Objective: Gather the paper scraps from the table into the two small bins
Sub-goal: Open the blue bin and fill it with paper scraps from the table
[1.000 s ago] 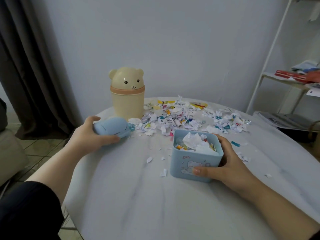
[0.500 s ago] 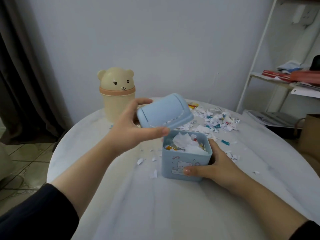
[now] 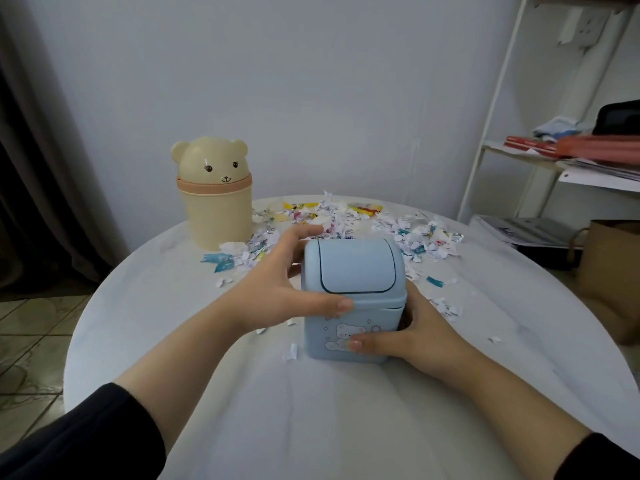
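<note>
A dark grey curtain (image 3: pixel 31 168) hangs at the far left. On the round white table (image 3: pixel 311 417) the cream plastic bear-shaped bin (image 3: pixel 216 206) stands upright at the back left. Its bear-head top is on over a peach collar, so its contents are hidden.

Just right of it, torn white and coloured paper scraps (image 3: pixel 332 220) lie in a loose band across the back of the table, some touching the cream bin's base. A few stray bits lie nearer the front.

The left hand (image 3: pixel 277 292) grips the pale blue domed plastic lid (image 3: pixel 353 268), thumb pressed on its front lower edge and fingers curled round its far left side. The lid sits on the pale blue square plastic bin (image 3: pixel 346 336) at mid-table. Its swing flap is closed, so nothing inside shows. I cannot tell whether the lid is fully seated.

The right hand (image 3: pixel 415 334) holds the bin's body, thumb laid across the printed bear and fingers wrapped behind the right wall.

Far right, beyond the table, a white metal shelf (image 3: pixel 491 147) carries red folders and papers, with a brown paper bag (image 3: pixel 613 271) below.
</note>
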